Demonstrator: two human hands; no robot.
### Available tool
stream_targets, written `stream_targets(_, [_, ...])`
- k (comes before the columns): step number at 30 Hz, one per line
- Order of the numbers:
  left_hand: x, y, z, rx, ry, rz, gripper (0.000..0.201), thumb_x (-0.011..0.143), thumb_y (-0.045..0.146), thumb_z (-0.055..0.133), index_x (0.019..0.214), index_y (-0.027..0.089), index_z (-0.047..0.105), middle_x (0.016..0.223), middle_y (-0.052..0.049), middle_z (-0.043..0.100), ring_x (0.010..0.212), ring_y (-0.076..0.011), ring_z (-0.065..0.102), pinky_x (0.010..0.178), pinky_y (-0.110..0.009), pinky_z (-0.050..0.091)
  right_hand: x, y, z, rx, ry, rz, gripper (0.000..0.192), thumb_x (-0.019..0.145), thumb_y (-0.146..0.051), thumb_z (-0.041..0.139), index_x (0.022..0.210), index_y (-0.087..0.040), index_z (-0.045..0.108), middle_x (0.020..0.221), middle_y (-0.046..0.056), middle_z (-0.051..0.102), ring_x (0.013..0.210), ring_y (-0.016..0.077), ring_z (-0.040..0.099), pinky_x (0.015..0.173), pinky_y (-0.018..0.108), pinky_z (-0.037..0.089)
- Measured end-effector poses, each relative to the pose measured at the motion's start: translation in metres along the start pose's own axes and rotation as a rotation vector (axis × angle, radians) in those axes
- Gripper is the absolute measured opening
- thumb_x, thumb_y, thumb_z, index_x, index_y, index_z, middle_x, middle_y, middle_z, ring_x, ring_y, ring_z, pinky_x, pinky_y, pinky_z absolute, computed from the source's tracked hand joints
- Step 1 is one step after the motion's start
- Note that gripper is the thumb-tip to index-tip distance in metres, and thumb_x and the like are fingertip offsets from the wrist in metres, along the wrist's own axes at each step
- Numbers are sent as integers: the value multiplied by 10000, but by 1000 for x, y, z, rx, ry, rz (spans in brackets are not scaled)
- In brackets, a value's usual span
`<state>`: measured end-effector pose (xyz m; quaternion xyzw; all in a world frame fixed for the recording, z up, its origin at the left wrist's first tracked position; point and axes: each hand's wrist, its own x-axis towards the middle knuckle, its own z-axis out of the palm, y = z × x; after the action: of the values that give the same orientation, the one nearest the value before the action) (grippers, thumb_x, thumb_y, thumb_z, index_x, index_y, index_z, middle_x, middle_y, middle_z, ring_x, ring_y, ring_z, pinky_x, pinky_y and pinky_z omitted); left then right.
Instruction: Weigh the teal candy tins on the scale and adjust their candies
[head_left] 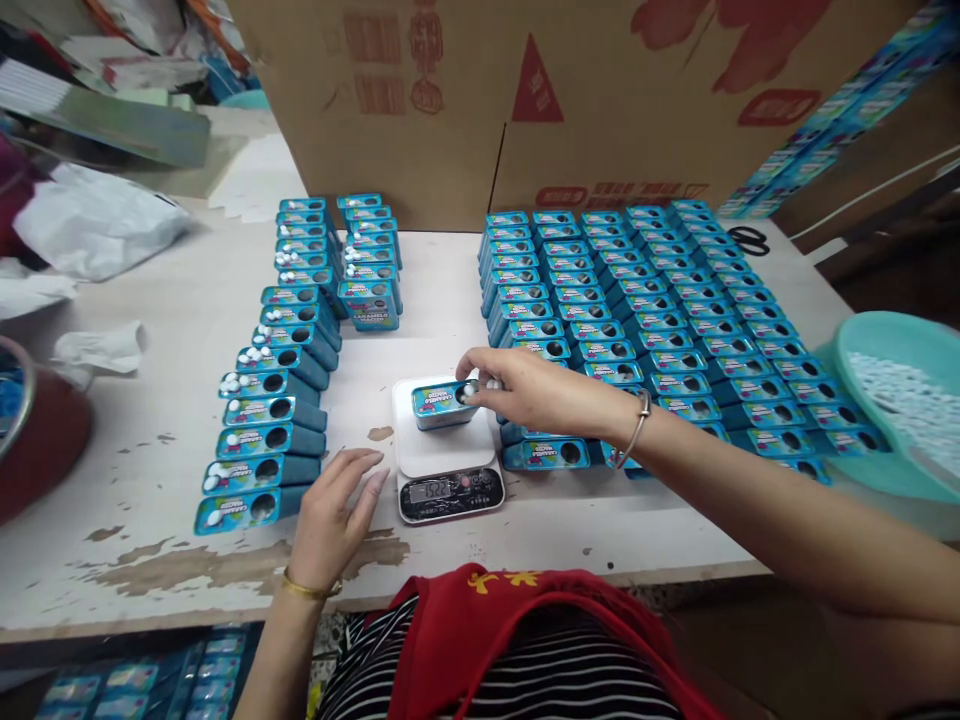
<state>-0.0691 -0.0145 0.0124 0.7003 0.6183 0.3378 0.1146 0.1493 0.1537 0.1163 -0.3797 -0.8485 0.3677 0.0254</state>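
Note:
A small blue tin with a round hole in its lid lies on the white platform of a digital kitchen scale. My right hand hovers over the tin's right end, fingertips pinched on small white candies at the hole. My left hand rests flat on the table just left of the scale, fingers apart, holding nothing. Left of it runs a row of blue tins with white candies lying on their lids.
Several rows of the same blue tins fill the table's right half. Two short stacks of tins stand behind. A teal basin of white candies is at the right edge, a large cardboard box at the back, scissors nearby.

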Motion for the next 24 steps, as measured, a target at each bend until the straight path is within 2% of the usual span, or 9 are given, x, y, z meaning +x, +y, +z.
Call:
stream_targets(6, [1,1,1,4,-1,-8,164,902,200,513,1041,177,596,1005,-58,623,968,-153,589,878,-284,477,3,9,1,206,49,30,93,819,-170,573,883,-141,634,780,22,602,694,112,507,643,239,378])
stream_targets(9, [0,0,0,9,4,-30,170,906,224,509,1039,177,603,1018,-67,630,984,-164,592,891,-305,481,-1,16,-1,368,81,75,153,828,-220,560,917,-121,635,695,1,562,596,91,463,566,232,362])
stream_targets(13, [-2,0,-1,11,2,-51,177,910,235,502,1037,175,610,1020,-71,636,988,-169,593,902,-321,483,-13,25,-3,414,121,137,248,825,-223,570,1027,-107,655,687,14,581,597,102,485,559,242,385])
stream_targets(16, [-2,0,-1,8,-1,-52,178,910,245,501,1033,178,611,1015,-68,637,982,-169,595,896,-322,485,-22,27,-1,372,157,133,296,816,-210,592,1089,-121,667,808,60,654,719,153,571,636,281,452])
stream_targets(18, [-1,1,0,5,-3,-44,174,910,241,501,1030,178,610,1007,-67,636,973,-166,595,885,-316,486,-27,25,2,316,178,115,329,817,-192,591,1134,-134,660,952,92,684,878,202,613,755,326,486])
stream_targets(21, [1,2,0,-1,-6,-29,165,906,221,506,1028,173,606,1000,-67,632,965,-162,594,877,-305,483,-32,22,11,220,169,75,393,844,-171,554,1234,-154,607,1152,114,656,1076,248,595,926,399,460])
stream_targets(24, [1,3,1,-4,-5,-20,162,904,214,510,1033,177,602,1001,-62,630,971,-159,593,883,-299,478,-35,19,20,151,142,25,460,861,-138,518,1321,-153,528,1256,130,601,1158,269,564,997,442,424])
